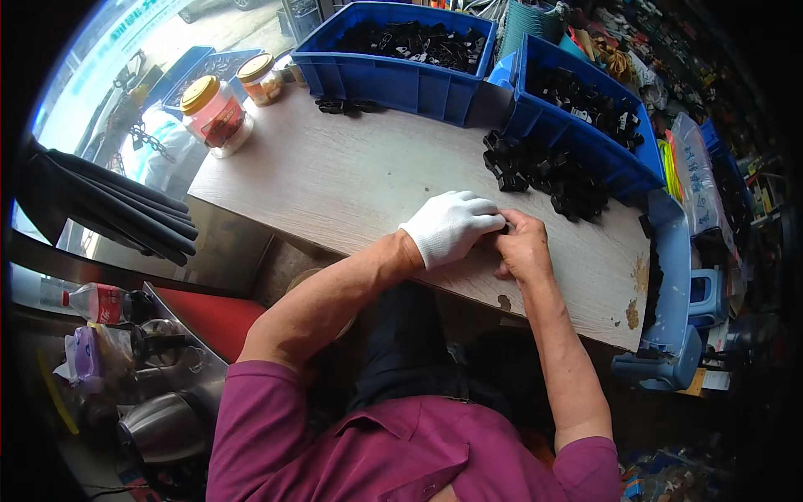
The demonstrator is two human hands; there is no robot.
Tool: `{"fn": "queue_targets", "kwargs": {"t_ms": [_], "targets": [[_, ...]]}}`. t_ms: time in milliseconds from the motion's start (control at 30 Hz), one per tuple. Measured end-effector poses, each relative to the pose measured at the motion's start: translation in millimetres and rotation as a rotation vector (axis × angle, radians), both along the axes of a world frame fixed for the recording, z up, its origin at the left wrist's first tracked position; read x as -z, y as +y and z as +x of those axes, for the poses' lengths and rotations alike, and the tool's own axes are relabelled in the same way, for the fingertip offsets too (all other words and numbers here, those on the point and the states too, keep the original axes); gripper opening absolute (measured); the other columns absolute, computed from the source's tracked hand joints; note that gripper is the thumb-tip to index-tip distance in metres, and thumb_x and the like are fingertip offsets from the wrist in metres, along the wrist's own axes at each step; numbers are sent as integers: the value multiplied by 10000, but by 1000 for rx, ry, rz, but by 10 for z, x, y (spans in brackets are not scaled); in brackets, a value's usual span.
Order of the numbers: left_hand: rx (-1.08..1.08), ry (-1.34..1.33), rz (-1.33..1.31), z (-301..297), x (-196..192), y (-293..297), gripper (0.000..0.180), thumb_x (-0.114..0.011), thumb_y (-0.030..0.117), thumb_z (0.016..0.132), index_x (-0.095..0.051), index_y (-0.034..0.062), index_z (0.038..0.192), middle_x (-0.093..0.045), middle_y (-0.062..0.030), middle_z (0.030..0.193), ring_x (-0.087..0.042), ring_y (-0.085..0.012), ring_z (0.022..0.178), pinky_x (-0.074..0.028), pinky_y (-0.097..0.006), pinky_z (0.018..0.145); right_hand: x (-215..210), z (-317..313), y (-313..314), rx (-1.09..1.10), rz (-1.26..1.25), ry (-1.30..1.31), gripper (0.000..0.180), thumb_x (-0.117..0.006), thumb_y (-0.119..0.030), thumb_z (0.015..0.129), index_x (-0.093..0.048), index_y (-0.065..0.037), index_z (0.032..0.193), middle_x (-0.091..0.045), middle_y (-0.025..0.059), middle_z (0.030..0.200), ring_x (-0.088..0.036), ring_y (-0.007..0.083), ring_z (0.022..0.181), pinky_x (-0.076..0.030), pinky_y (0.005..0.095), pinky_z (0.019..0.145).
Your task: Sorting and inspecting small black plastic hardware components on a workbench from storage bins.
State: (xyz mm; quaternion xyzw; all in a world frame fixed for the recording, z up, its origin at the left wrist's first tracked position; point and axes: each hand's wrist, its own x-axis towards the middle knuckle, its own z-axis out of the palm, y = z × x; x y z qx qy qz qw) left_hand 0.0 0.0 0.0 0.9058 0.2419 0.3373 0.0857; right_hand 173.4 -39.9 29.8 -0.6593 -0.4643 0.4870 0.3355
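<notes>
Right at the near edge of a pale wooden table (351,180), whose grain runs in fine streaks, the person's two hands meet. The left hand (452,226), dressed in a white knitted cotton glove, is curled with its fingers bent toward the right, and the bare right hand (523,244) is curled against it, so the fingertips of both touch. Between them sits a small black plastic part (504,226), pinched from both sides; only a dark sliver of it shows, and its shape cannot be told. Both hands are closed around it, not spread. Just beyond the hands, a loose heap of black plastic clips (548,176) lies on the table top, blocky and angular, with a dull shine. Behind this heap stands a blue plastic bin (585,142) with straight walls, tilted toward the person and filled with the same dark pieces. A second blue plastic crate (393,79), wide and rectangular, stands at the far edge of the table and also holds black parts, and a few black pieces (343,106) lie on the wood in front of it. At the far left corner of the table stand two glass jars with round yellow lids, the nearer jar (216,113) bigger than the farther jar (261,79). The person wears a magenta short-sleeved shirt (376,452) of soft cloth. Low at the left, off the table, a clear plastic bottle (99,303) with a red label lies on its side.
</notes>
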Motion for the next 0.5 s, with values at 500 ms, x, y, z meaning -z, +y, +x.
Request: {"fn": "queue_targets", "kwargs": {"t_ms": [500], "targets": [[-131,-158,-94,-61,-73,-101,318,-669,32,849,-686,93,1161,-684,-117,1138,-654,-355,1059,-550,-432,881,3,17,-20,29,12,-47,367,-694,-24,823,-703,13,1188,-624,23,630,-538,105,429,-517,289,408]]}}
